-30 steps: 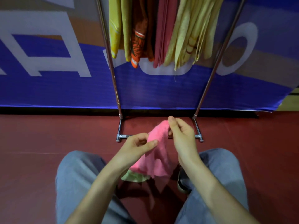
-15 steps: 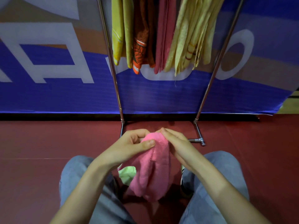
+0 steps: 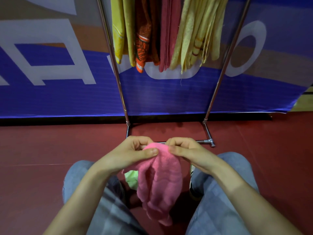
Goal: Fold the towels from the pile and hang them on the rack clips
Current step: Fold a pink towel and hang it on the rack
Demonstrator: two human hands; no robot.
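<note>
A pink towel [image 3: 160, 182] hangs down between my knees, bunched in folds. My left hand [image 3: 133, 150] pinches its top edge between thumb and curled fingers. My right hand [image 3: 185, 150] pinches the same top edge just to the right, the two hands almost touching. Behind the pink towel a pale green towel [image 3: 131, 178] lies on the floor. The metal rack [image 3: 210, 106] stands straight ahead, with several yellow, orange and dark red towels [image 3: 166, 34] hanging from its top; the clips are out of view.
I sit on a dark red floor [image 3: 33, 150] with my knees in grey trousers [image 3: 81, 177] spread apart. The rack's base bar [image 3: 205, 141] lies just beyond my hands. A blue printed banner [image 3: 59, 95] forms the wall behind the rack.
My hands have come together at the towel's top edge. The pink towel, earlier crumpled low between them, now hangs down long from both pinches.
</note>
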